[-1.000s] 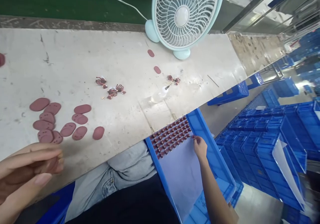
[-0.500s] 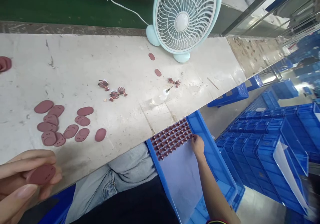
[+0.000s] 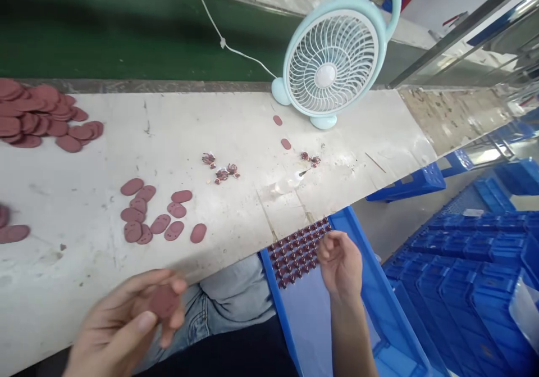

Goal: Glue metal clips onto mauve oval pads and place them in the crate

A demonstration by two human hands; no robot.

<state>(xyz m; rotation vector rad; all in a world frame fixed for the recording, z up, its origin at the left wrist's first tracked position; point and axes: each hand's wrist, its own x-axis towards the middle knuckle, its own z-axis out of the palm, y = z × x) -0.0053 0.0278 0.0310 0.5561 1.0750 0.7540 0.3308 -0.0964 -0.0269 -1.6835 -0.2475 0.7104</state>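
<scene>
Between the thumb and fingers of my left hand (image 3: 130, 315) is a reddish-brown oval piece (image 3: 163, 301), held above the table's front edge. My right hand (image 3: 340, 262) hovers at the blue crate (image 3: 379, 304), its fingers curled; whether they hold anything is hidden. Beside it, rows of small dark red parts (image 3: 297, 253) lie on a white sheet (image 3: 309, 321) in the crate. Loose oval pieces (image 3: 160, 224) are spread on the white table (image 3: 236, 225). Small clusters of dark red parts (image 3: 227, 173) lie farther back, near a clear bottle with a dark tip (image 3: 288, 183).
A light blue fan (image 3: 325, 75) stands at the back of the table, its white cable running left. A large pile of oval pieces (image 3: 37, 113) lies at the far left. Stacked blue crates (image 3: 463, 264) and a blue stool (image 3: 408, 185) are at the right.
The view has shifted left, showing more oval pieces. My right hand has lifted off the end of the rows and turned. My left hand, still with its piece, is nearer the middle of the view.
</scene>
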